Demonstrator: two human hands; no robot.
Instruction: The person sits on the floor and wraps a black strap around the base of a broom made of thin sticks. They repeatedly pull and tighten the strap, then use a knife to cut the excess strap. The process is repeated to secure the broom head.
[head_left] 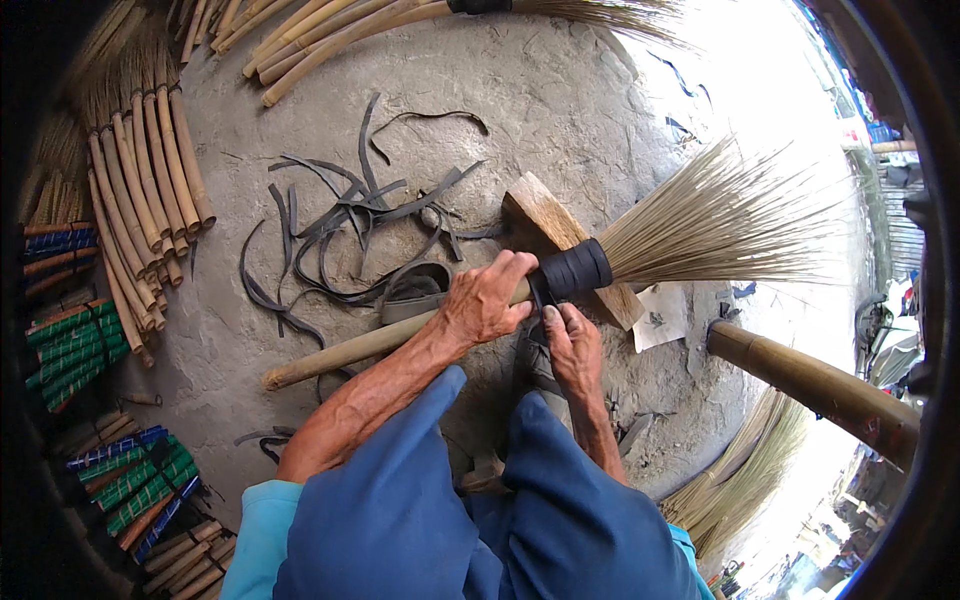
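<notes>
Here my left hand (484, 300) is closed around the bamboo handle (345, 352) of a broom (600, 262), just behind the black binding (572, 270) where the fan of straw bristles (715, 225) begins. The broom lies across a wooden block (550, 225) on the concrete floor (560, 100), the handle running down toward my left and the bristles spreading to the right. My right hand (573, 345) sits just under the binding, fingers pinched shut on a black strip (541, 300) that leads up into the wrap.

The broom should be light for its length, I judge. The handle is stiff and smooth, so it needs a full grip close to the binding to stop it rolling on the block. The bristles look springy and brittle, a poor place to take hold. The strip looks soft and rubbery, limp like the loose black strips (350, 230) scattered on the floor beyond, and it wants a tight pinch near the wrap.

Both forearms come up between my knees, in blue cloth (420, 520). My left wrist is bent over the handle, knuckles up. My right wrist is straighter, thumb toward the binding. Bundles of bamboo handles (145, 190) lie well apart on my left.
</notes>
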